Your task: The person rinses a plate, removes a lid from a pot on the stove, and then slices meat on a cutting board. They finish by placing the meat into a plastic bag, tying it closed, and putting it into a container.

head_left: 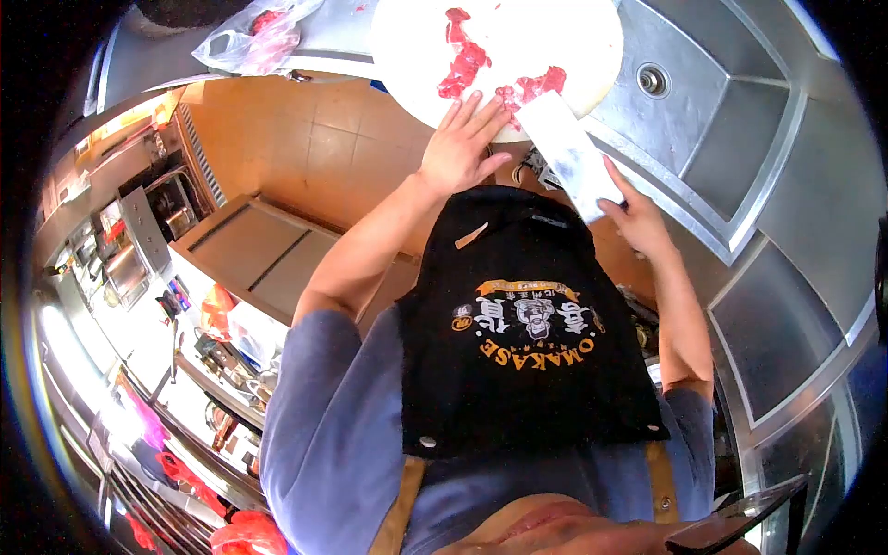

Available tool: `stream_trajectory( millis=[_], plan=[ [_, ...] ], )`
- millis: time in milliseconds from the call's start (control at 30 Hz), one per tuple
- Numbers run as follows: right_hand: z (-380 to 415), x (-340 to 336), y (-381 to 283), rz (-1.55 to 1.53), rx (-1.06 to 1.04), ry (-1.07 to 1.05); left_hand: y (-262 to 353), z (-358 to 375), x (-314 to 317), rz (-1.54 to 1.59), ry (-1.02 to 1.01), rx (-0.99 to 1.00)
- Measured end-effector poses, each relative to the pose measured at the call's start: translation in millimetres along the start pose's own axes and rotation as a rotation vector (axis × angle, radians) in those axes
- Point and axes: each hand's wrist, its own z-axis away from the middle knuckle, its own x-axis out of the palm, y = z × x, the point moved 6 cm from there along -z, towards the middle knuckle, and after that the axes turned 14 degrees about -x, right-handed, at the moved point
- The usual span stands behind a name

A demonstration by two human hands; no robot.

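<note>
While the left hand (462, 153) rests spread beside meat (467, 67), right hand (640, 220) pinching a cleaver (562, 148)

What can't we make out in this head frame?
Head view throughout.
Handle of the cleaver: not visible, apparently covered by the right hand.
White board: far side cut off by the top edge.
Plastic bag contents: blurred behind crumpled plastic.
Lettering on the apron banner: too small.

Left grip (460, 155) palm-down and splayed, right grip (641, 220) curled.
</note>
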Motion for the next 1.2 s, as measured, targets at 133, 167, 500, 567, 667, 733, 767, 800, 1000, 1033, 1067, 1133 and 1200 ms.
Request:
stream_trajectory(
  millis=[133, 167, 500, 567, 667, 733, 767, 800, 1000, 1033, 1067, 1133, 1200],
  plan=[
    [8.8, -33.7, 14.2, -0.250, 0.200, 0.233, -2.9, 4.5, -12.9, 0.148, 0.181, -0.037],
    [3.5, -36.0, 19.4, -0.326, 0.175, 0.343, -5.2, 4.9, -14.7, 0.212, 0.240, -0.091],
    [-36.4, 45.8, -76.2, 0.289, -0.197, 0.095, -2.6, -43.2, -33.5, 0.528, 0.376, -0.438],
    [-52.4, 42.8, -107.0, 0.311, -0.174, 0.064, -25.4, -51.4, -74.6, 0.419, 0.594, -0.381],
    [-78.8, 31.0, -174.4, 0.200, -0.164, 0.052, -72.8, -68.0, -160.5, 0.404, 0.874, -0.265],
    [-89.7, 19.7, -202.6, 0.173, -0.343, 0.197, -109.7, -85.3, -217.0, 0.245, 1.099, -0.220],
    [-94.9, 15.6, -206.4, 0.175, -0.457, 0.289, -143.5, -103.0, -227.1, 0.217, 1.160, -0.157],
    [-96.9, 12.1, -200.6, 0.147, -0.403, 0.306, -164.0, -119.2, -240.6, 0.245, 1.204, -0.098],
    [-87.3, 7.2, -116.8, -0.099, 0.008, 0.318, -248.0, -165.5, -148.7, 0.115, 0.701, -0.423],
    [-83.2, 9.5, -101.3, -0.065, 0.007, 0.322, -224.1, -151.9, -134.0, 0.136, 0.620, -0.431],
    [-77.6, 11.1, -87.7, -0.054, 0.014, 0.327, -210.0, -145.1, -103.6, 0.273, 0.343, -0.488],
    [-67.5, 15.9, -62.5, -0.081, 0.033, 0.323, -148.9, -107.1, -72.9, 0.291, -0.025, -0.578],
    [-58.6, 22.8, -44.0, -0.091, 0.028, 0.321, -99.5, -79.2, -60.7, 0.304, -0.235, -0.648]
  ],
)
